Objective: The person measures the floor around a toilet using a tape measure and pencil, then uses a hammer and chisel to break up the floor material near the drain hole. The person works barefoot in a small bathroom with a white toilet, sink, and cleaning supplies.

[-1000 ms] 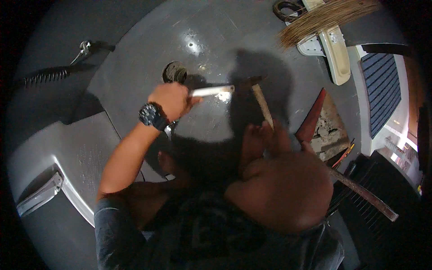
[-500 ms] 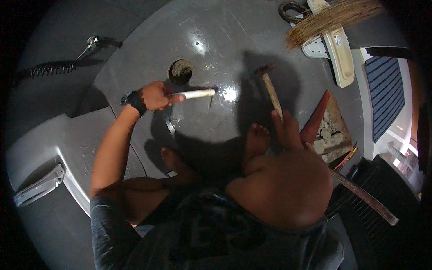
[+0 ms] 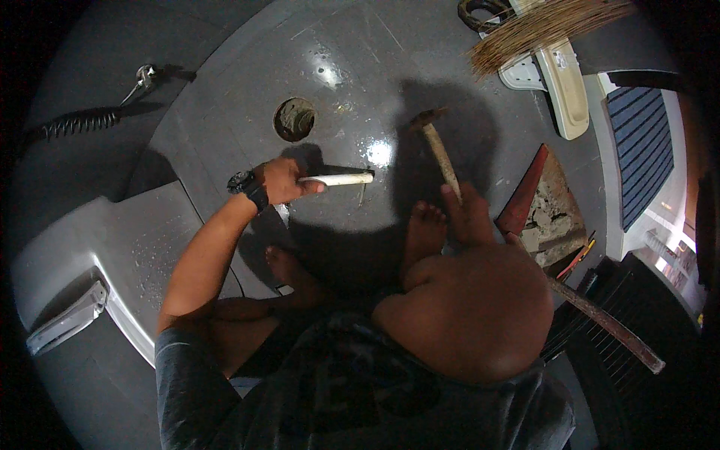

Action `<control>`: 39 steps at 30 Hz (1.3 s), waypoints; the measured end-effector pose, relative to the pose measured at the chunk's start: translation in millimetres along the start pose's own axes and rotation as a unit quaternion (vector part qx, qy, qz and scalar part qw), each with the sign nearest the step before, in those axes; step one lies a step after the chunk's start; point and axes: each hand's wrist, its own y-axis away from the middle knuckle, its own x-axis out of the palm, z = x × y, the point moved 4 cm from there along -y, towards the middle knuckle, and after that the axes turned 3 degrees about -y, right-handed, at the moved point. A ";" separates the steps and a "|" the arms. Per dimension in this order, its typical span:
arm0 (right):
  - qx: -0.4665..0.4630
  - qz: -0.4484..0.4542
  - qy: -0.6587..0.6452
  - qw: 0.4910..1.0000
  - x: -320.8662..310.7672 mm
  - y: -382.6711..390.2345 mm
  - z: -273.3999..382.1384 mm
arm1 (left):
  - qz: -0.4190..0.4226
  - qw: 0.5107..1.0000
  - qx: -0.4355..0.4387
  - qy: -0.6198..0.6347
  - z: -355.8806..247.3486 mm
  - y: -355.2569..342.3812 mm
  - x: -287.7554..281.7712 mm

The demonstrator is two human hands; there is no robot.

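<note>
My left hand [image 3: 283, 182], with a black watch on its wrist, is closed around a white stick-like tool [image 3: 341, 179]. The tool points right over the wet grey floor, its far end dark; a thin line beside that end may be a shadow or a metal part. My right hand [image 3: 466, 206] grips the lower end of a hammer's wooden handle [image 3: 444, 159]. The dark hammer head [image 3: 428, 118] is at the far end, to the right of the white tool and apart from it. Beyond my left hand is a round hole [image 3: 295, 119] in the floor.
A straw broom [image 3: 547, 30] lies across a cream plastic piece [image 3: 564, 86] at the far right. Near my right knee rests a stained scoop [image 3: 555, 210] with a long handle [image 3: 611, 326]. A grey fixture [image 3: 139, 232] is at left; a coiled hose [image 3: 82, 124] hangs beyond.
My left hand has moved right and nearer to me with the white tool. The hammer in my right hand has shifted slightly left.
</note>
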 end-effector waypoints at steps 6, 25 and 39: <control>0.021 0.014 0.030 0.999 1.2 -2.1 2.7 | -0.057 0.995 -0.039 -0.070 -7.2 12.2 -30.6; 0.044 0.017 0.007 0.999 2.3 -5.0 -8.2 | -0.064 0.997 -0.032 -0.011 -24.2 17.6 -47.9; -0.084 -0.197 -0.052 0.975 -59.5 -61.2 54.9 | -0.124 0.716 0.105 0.678 -133.4 -107.7 2.0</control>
